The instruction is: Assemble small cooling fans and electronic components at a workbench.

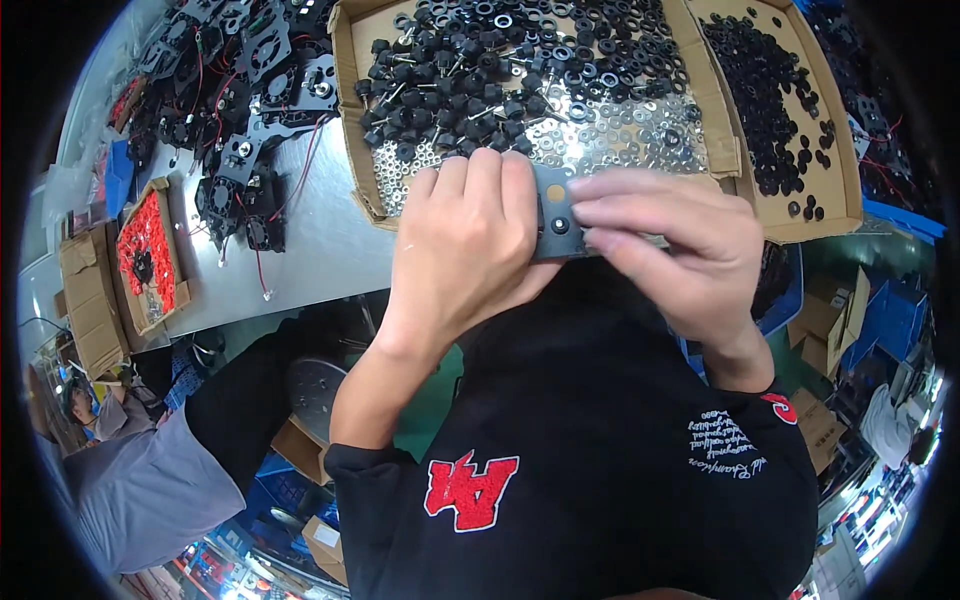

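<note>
My left hand (pixel 465 225) is closed in a fist round a dark grey flat plate (pixel 554 190), covering its left part. The visible end of the plate has a round hole and, below that, a small silver screw or nut (pixel 560 225) in a dark round seat. From the right, my right hand (pixel 670 235) reaches to the plate's edge. Its fingers are stretched out and a little blurred, with a small gap between forefinger and thumb and nothing visible in them. Whether the fingertips touch the plate I cannot tell.
Just beyond my hands, a cardboard tray (pixel 352 120) holds black knobs with screws, black rings, washers and nuts. Another cardboard tray (pixel 835 195) with small black parts stands to the right. Wired black assemblies (pixel 240 190) and a box of red parts (pixel 150 245) are at left. Another person's leg (pixel 160 490) shows lower left.
</note>
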`<state>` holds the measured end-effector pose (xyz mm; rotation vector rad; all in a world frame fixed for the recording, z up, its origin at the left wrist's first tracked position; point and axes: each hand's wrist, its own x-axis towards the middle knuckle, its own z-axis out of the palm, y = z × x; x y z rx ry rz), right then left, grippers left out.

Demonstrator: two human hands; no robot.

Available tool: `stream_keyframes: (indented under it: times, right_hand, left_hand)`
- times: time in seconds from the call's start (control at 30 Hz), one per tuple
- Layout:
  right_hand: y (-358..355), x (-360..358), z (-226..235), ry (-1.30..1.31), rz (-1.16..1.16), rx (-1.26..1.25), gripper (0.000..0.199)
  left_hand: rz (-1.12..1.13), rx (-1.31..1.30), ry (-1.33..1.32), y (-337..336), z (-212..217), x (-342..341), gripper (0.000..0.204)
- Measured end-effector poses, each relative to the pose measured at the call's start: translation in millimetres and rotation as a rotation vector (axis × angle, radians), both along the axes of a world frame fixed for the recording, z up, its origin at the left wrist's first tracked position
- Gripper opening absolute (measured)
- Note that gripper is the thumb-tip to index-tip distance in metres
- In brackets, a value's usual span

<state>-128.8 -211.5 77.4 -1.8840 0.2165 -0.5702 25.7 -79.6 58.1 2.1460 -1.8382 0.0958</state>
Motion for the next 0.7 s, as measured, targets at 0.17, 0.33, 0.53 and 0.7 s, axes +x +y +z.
stream_keyframes:
  times: [0.17, 0.33, 0.53, 0.7]
  right_hand:
    - [15, 5, -4, 0.019, -0.061, -0.055, 0.04]
    - [20, 7, 0, 0.045, -0.072, -0.12, 0.054]
    - [17, 4, 3, 0.132, -0.098, -0.274, 0.056]
    - [10, 1, 0, 0.077, -0.134, -0.268, 0.054]
  left_hand:
    - [-0.057, -0.018, -0.02, 0, -1, 1, 0.048]
    - [-0.032, -0.036, -0.041, 0, -4, -1, 0.053]
    - [-0.028, -0.04, -0.034, 2, -3, -1, 0.047]
    - [-0.004, -0.028, -0.084, 2, 2, 0, 0.043]
